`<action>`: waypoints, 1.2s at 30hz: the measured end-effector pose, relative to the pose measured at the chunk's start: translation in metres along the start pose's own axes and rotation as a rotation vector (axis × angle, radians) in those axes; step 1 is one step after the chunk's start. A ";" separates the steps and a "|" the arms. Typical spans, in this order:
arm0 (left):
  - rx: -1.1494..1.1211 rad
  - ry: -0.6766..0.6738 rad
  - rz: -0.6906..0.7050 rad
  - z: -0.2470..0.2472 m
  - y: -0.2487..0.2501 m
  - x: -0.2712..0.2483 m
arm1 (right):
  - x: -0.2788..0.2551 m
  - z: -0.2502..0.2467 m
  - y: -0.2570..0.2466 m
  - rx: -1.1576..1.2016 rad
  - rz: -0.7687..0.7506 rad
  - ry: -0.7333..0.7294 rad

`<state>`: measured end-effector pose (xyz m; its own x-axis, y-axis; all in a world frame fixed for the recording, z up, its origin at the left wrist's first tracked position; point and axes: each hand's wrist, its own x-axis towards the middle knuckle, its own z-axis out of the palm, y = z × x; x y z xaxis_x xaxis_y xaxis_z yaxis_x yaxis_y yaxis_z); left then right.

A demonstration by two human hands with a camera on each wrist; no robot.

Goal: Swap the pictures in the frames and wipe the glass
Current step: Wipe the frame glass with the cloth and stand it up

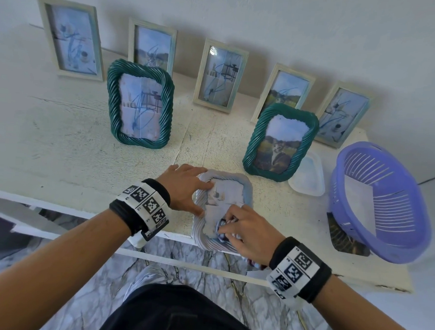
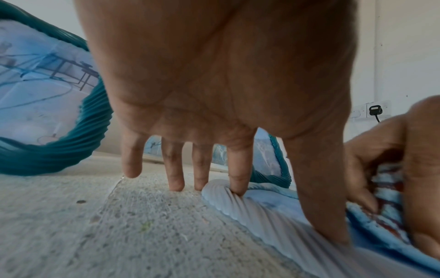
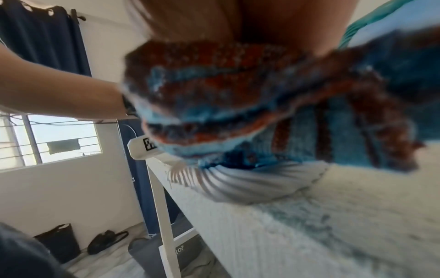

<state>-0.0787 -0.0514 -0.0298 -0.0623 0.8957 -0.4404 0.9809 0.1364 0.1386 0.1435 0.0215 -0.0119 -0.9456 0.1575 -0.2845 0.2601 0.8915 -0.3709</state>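
The pale frame (image 1: 223, 208) lies flat at the surface's (image 1: 60, 156) near edge, left hand (image 1: 185, 186) spread pressing its rim, right hand (image 1: 245, 232) clutching the soft cloth (image 3: 238, 97) on glass, probably fragile.

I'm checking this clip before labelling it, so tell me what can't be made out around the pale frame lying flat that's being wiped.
- Pale frame, head view: the right hand and cloth cover its lower glass, so its cleanliness there is hidden.
- Cloth, right wrist view: motion blur hides the gripping fingers.
- Purple basket, head view: it hides most of a dark picture beneath it.
- Left hand, left wrist view: the palm blocks the standing frames behind.
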 end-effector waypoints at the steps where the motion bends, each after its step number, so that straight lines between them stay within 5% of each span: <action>1: -0.001 -0.003 0.001 0.000 0.000 -0.001 | 0.001 -0.004 0.004 -0.003 0.005 -0.017; 6: -0.004 0.000 0.000 0.001 -0.001 0.000 | 0.013 -0.015 0.013 -0.171 0.011 0.076; 12: -0.013 -0.001 0.004 0.002 -0.003 0.000 | -0.003 0.003 0.011 0.026 -0.010 0.013; 18: -0.020 0.009 0.003 0.002 -0.001 0.000 | 0.003 -0.013 0.030 -0.224 0.022 0.086; 25: -0.020 0.003 0.006 0.001 0.000 0.000 | -0.008 0.015 0.016 0.034 -0.039 0.113; 29: -0.004 0.021 0.020 0.000 -0.001 0.002 | 0.012 0.001 0.014 -0.161 -0.110 0.139; 36: -0.067 0.061 0.021 0.007 0.000 -0.001 | 0.057 -0.008 0.014 -0.202 0.083 0.095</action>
<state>-0.0772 -0.0552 -0.0351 -0.0552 0.9226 -0.3819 0.9676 0.1438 0.2075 0.0915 0.0463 -0.0258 -0.9394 0.2643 -0.2182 0.3021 0.9393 -0.1626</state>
